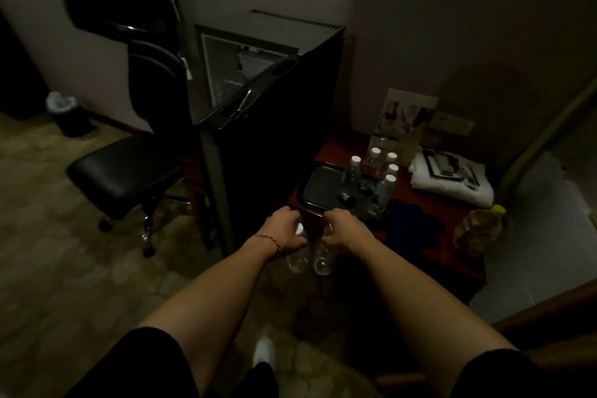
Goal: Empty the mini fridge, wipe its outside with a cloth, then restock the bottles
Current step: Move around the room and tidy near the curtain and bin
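Both bare forearms reach out, left hand (pixel 288 234) and right hand (pixel 343 234) each gripping a clear plastic bottle (pixel 297 257) off the red-brown table's (pixel 452 220) front-left corner, probably bound for the open black mini fridge (pixel 258 81) behind.

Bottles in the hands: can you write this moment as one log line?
left hand: grips clear bottle | right hand: grips second bottle | mini fridge: door open | other bottles: on side table

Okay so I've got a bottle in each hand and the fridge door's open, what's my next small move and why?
Probably set both bottles down on the red table beside the other bottles. The left hand and right hand each grip a bottle, and the mini fridge looks emptied.
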